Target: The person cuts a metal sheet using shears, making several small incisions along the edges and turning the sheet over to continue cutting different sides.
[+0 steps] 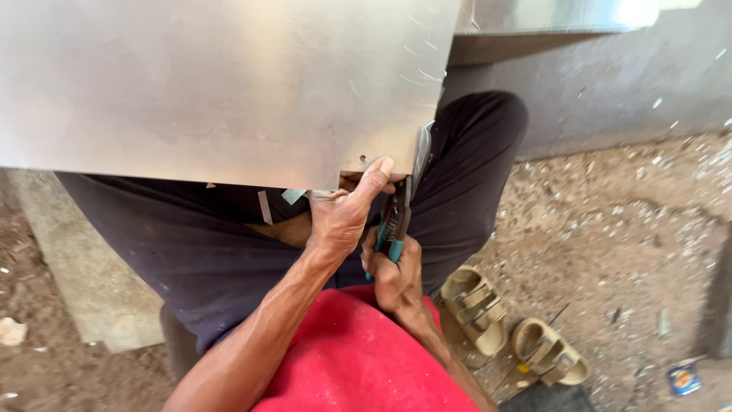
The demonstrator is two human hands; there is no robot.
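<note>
Metal sheet (221, 84) lying flat across the lap, covering the upper left of the view, lower edge notched near its right corner. Snips (394, 221) with teal grips biting upward into that lower edge, just right of the notch. Right hand (395, 276) wrapped tight round the snip grips, fingers curled closed. Left hand (343, 214) pinching the sheet's edge beside the blades, thumb pressed flat on top, other fingers hidden underneath. A thin cut strip (422, 152) curling down from the right corner. Dark trousers (191, 244) under the sheet, red shirt (358, 358) nearest the camera. Two tan sandals (507, 328) on the gritty ground (625, 229) to the right, metal slivers scattered around. At the bottom right corner, a small blue packet (684, 378) with a colourful label, lying flat. Concrete block (84, 267) at the left.
</note>
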